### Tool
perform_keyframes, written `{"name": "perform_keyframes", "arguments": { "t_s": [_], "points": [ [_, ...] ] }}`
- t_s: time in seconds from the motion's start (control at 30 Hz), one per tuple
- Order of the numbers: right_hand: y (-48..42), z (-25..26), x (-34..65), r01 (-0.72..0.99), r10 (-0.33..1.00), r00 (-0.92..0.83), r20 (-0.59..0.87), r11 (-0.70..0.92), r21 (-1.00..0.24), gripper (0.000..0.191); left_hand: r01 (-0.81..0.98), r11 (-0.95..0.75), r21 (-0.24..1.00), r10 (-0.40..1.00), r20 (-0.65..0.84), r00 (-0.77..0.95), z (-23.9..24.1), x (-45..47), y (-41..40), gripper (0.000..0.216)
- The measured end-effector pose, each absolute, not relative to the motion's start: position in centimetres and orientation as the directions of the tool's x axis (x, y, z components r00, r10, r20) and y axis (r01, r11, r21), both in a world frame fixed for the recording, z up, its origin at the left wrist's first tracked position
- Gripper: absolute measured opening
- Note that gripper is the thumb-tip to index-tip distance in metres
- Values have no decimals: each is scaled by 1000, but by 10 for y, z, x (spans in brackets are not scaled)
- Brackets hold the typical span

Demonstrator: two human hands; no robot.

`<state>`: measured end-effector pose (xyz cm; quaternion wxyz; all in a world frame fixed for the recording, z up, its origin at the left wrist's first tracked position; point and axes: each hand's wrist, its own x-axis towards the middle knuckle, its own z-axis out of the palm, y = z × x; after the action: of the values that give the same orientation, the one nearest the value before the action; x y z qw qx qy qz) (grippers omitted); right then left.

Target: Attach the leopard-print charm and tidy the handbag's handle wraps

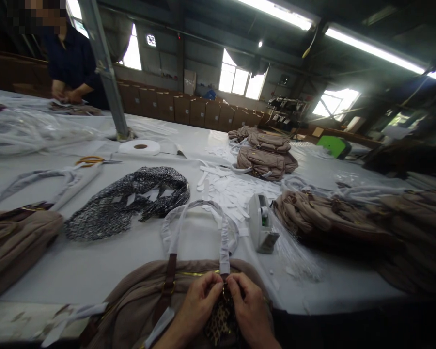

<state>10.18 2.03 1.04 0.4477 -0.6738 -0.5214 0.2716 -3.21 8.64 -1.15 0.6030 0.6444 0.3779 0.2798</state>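
A taupe handbag (138, 291) lies in front of me, with a gold zipper along its top and brown leather straps. Its handles (224, 237) are wrapped in white material and stand up in an arch. My left hand (204, 295) and my right hand (249, 300) are closed, fingertips pinched together at the base of the right-hand handle strap. Between them shows a small gold ring (224, 292). Below it hangs a leopard-print piece (218, 322), partly covered by my hands. Exactly what each fingertip grips is hidden.
Beyond the bag are a patterned black-and-white scarf (131, 201), a tape dispenser (263, 225), white paper strips (225, 191), yellow-handled scissors (90, 160) and a white roll (140, 147). More taupe bags (323, 218) flank me. A metal post (107, 72) stands near a co-worker (72, 63).
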Motion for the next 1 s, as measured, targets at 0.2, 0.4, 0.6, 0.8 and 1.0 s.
{"name": "perform_keyframes", "arguments": {
  "t_s": [0.2,0.4,0.6,0.8,1.0],
  "points": [
    [21,1,100,464,940,318,120,-44,-884,24,133,64,989,821,-128,556,-5,-30,88,26],
    [21,-1,100,486,938,321,128,-48,-872,26,114,41,993,826,-98,555,-14,-29,88,26],
    [21,-12,99,583,924,333,189,-44,-811,25,158,15,987,852,-95,515,-14,-28,86,24],
    [23,-16,96,650,916,318,246,-22,-760,24,165,35,986,867,-112,485,-17,-27,84,25],
    [23,-14,95,666,917,294,270,5,-746,24,174,-2,985,881,-81,466,-16,-29,82,23]
  ]
}}
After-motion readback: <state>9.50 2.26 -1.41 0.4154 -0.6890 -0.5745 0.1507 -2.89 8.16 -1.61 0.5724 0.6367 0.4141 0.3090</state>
